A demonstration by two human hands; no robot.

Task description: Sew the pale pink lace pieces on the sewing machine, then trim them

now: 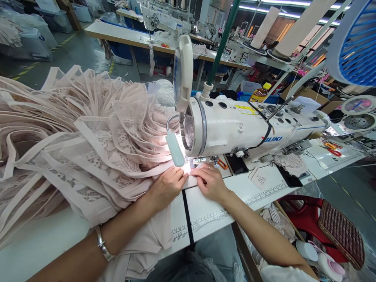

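A white sewing machine [223, 125] stands before me, its small lamp [175, 149] lighting the needle area. Just left of the needle area, my left hand [169, 186] is closed on the edge of a pale pink lace garment [117, 172]. My right hand [212, 182] is closed close to the presser foot, its fingertips pinched at the end of the same fabric edge. What lies between those fingertips is too small to make out well. The garment belongs to a big heap of similar pieces [88, 102] spread over the left of the table.
Orange-handled snips [222, 163] and a dark phone [238, 163] lie beneath the machine arm. A ruler strip [211, 219] runs along the table's front edge. A blue fan [357, 47] hangs upper right; a red chair [305, 211] stands at right.
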